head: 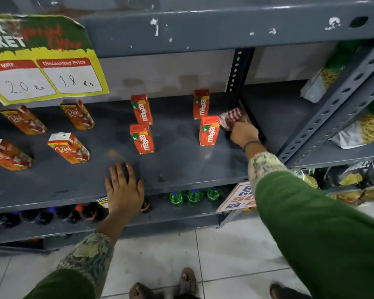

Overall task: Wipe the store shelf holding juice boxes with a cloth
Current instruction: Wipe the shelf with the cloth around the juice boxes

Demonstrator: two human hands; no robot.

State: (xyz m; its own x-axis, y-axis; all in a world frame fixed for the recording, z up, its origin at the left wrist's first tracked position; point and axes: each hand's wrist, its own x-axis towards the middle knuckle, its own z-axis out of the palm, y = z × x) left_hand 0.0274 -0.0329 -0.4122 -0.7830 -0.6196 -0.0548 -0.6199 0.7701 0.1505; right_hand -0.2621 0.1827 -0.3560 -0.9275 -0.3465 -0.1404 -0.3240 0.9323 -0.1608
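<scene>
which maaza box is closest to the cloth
The front right Maaza box: its top corner almost meets the cloth in the right hand.

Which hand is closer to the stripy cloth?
Right. The right hand grips the striped cloth by the shelf's far right post; the left hand rests flat at the front edge.
</scene>
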